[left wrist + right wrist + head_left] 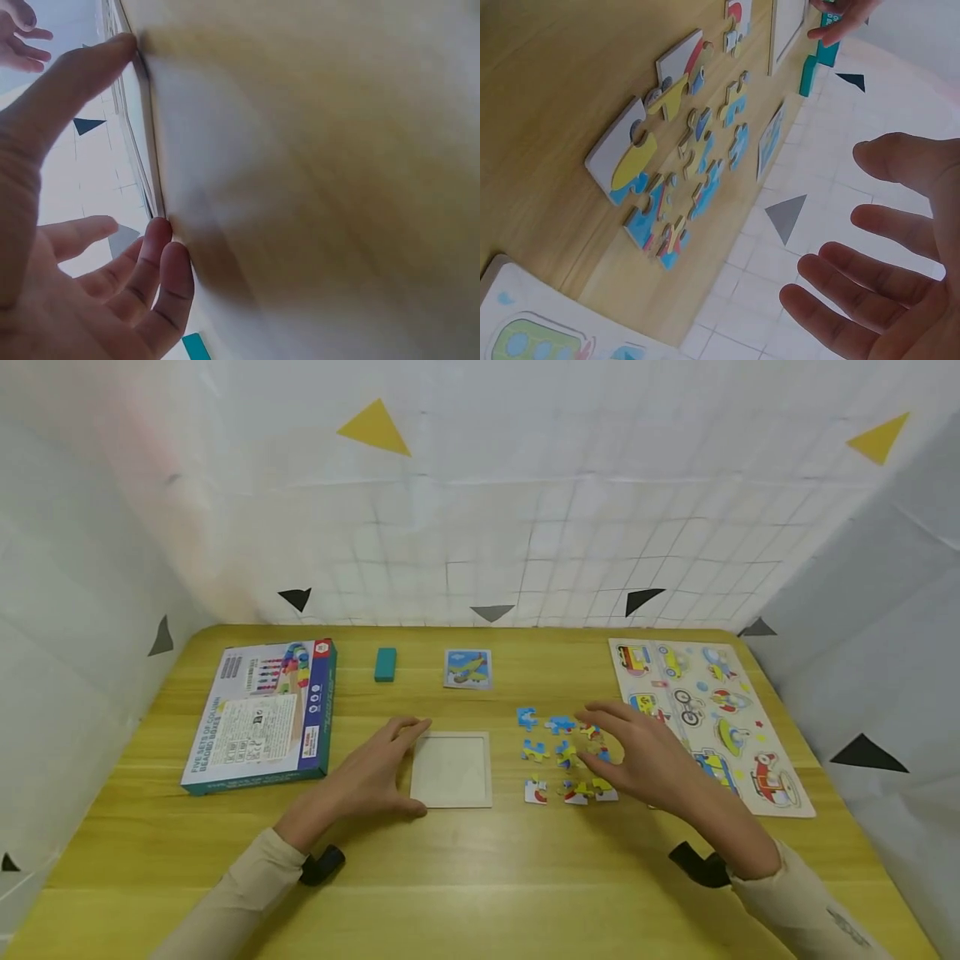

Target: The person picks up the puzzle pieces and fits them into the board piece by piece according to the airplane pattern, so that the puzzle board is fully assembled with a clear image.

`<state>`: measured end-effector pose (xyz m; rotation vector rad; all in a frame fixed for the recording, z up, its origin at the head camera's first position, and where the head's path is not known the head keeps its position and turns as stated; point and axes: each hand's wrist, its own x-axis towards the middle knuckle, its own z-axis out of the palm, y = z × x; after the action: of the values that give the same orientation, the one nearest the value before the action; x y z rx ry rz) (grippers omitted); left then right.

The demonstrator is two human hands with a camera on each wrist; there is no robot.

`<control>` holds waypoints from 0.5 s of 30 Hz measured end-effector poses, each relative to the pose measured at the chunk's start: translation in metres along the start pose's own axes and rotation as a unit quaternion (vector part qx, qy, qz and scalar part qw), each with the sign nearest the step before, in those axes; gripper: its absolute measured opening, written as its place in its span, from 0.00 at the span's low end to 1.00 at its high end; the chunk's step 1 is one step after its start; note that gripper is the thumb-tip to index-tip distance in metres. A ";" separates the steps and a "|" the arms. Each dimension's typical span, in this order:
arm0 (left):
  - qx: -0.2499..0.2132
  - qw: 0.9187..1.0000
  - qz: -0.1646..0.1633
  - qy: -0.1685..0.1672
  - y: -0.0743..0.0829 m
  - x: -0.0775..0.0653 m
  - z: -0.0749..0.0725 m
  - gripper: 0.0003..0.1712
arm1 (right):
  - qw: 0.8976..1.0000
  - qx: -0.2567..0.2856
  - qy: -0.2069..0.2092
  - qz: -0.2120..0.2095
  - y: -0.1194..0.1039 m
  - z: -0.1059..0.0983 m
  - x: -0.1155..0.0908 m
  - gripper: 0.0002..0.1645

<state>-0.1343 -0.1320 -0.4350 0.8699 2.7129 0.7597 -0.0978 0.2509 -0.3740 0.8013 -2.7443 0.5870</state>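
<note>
Closest to me, the person's tan sleeves point(247, 877) reach in over the bench point(450, 877); the right one bears a dark mark I can't make out. Next comes a square wooden frame point(452, 772), lying flat, with the left hand point(371, 768) at its left side: thumb against the near corner, other fingers point(177, 277) against the far one, set wide apart. The right hand point(648, 752) hangs above the loose puzzle pieces point(535, 750) to the right of the frame, its fingers point(832, 322) spread and holding nothing. Those pieces, blue, yellow, white and red, lie in rough rows.

Off to the left sits a flat box point(258, 710), its edge lettering reading "FIVE SETS OF COLUMN", then a line ending in "BOXES"; the white label's print is too small. On the right lies a board point(731, 714) of vehicle pictures. Farther back are a teal block point(386, 665) and a small airplane picture point(468, 669), before a white sheet point(480, 527) with triangles.
</note>
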 end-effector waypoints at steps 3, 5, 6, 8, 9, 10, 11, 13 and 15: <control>-0.002 1.000 0.002 -0.010 0.000 0.002 0.000 0.68 | 1.000 0.002 -0.002 -0.003 0.000 0.001 0.003 0.28; -0.003 1.000 0.001 -0.017 0.000 0.003 0.000 0.68 | 1.000 0.000 -0.004 -0.005 0.000 0.002 0.006 0.29; -0.004 1.000 0.000 -0.021 0.000 0.004 0.000 0.67 | 1.000 -0.001 -0.006 -0.007 -0.001 0.002 0.007 0.29; -0.008 1.000 -0.002 -0.028 0.001 0.005 0.000 0.66 | 1.000 -0.004 -0.010 -0.009 -0.001 0.003 0.011 0.29; -0.009 0.999 -0.005 -0.032 0.001 0.006 -0.001 0.66 | 1.000 -0.004 -0.013 -0.010 -0.001 0.004 0.013 0.29; -0.010 0.999 -0.006 -0.035 0.000 0.007 -0.001 0.65 | 1.000 -0.003 -0.016 -0.010 -0.002 0.005 0.016 0.29; -0.010 0.999 -0.008 -0.037 0.000 0.009 -0.002 0.65 | 1.000 -0.002 -0.019 -0.010 -0.002 0.006 0.018 0.29; -0.012 0.999 -0.011 -0.043 0.000 0.014 -0.003 0.64 | 1.000 0.002 -0.026 -0.008 -0.002 0.008 0.024 0.29; -0.015 0.999 -0.015 -0.049 -0.001 0.019 -0.005 0.62 | 0.999 0.006 -0.037 -0.004 -0.002 0.011 0.029 0.29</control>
<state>-0.1519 -0.1231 -0.4321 0.8350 2.6161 0.7314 -0.1222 0.2314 -0.3739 0.8540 -2.8050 0.5852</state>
